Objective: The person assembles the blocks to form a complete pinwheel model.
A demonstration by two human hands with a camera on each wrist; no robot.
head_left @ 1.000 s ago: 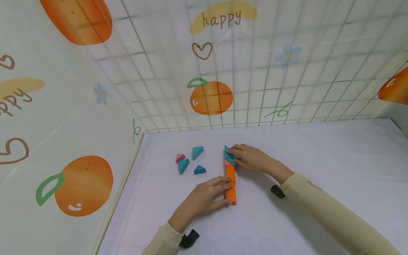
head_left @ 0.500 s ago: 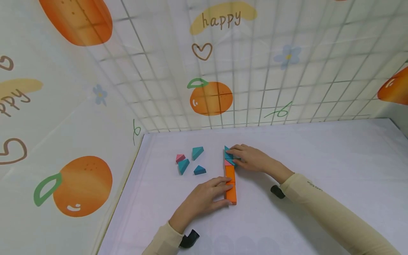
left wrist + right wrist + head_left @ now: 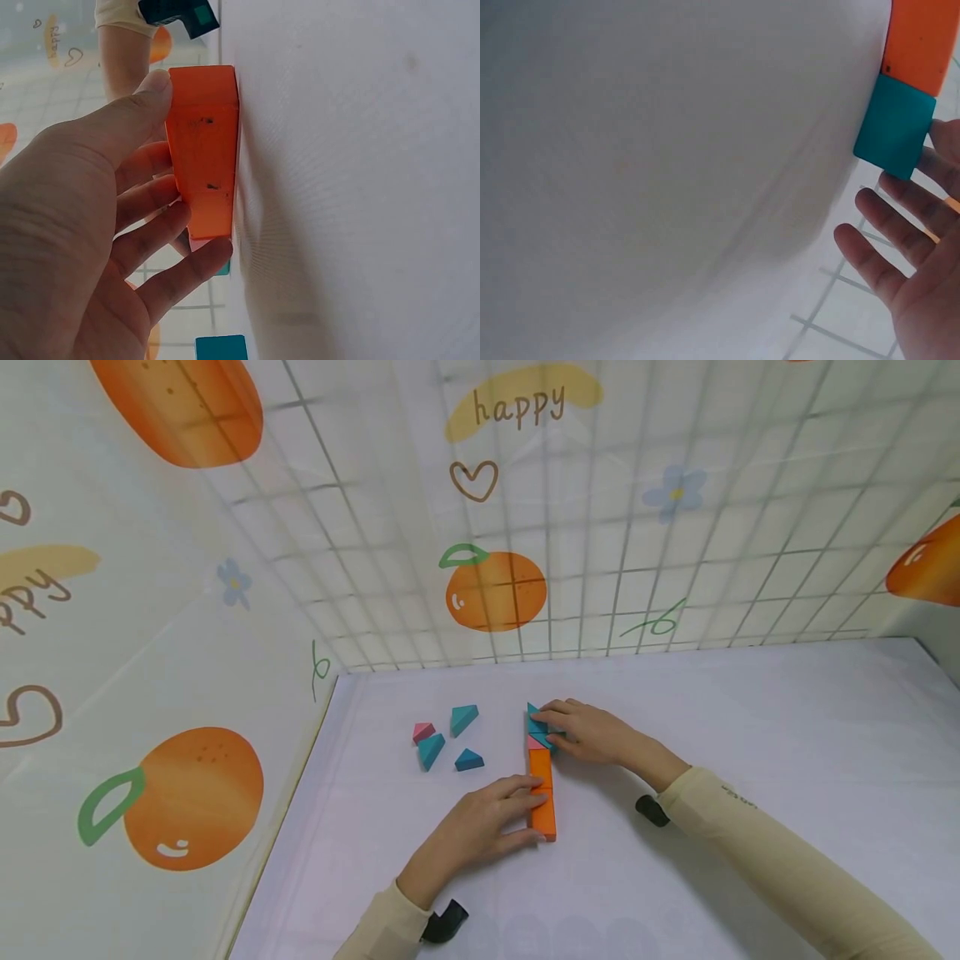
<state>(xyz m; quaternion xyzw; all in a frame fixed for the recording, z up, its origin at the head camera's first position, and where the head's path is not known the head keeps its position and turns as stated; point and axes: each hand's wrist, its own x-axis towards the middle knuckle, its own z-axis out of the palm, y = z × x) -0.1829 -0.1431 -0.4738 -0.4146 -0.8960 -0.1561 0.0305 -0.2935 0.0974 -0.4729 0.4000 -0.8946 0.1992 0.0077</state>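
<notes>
Two orange blocks (image 3: pixel 543 820) lie end to end in a line on the white table. A small pink triangle (image 3: pixel 535 743) and teal triangular blocks (image 3: pixel 536 724) continue the line at its far end. My left hand (image 3: pixel 476 827) lies along the left side of the orange blocks, its thumb by the near end and fingertips touching them. From the right, my right hand (image 3: pixel 592 731) touches the teal blocks with thumb and fingertips, partly covering them. In the right wrist view its fingers are extended beside a teal block face (image 3: pixel 895 126).
Left of the line lie loose pieces: a pink triangular block (image 3: pixel 423 732), and teal triangular blocks, one at the back (image 3: pixel 464 719), one beside the pink (image 3: pixel 431 751), one nearer (image 3: pixel 469 761). A patterned curtain (image 3: pixel 585 568) rises behind the table.
</notes>
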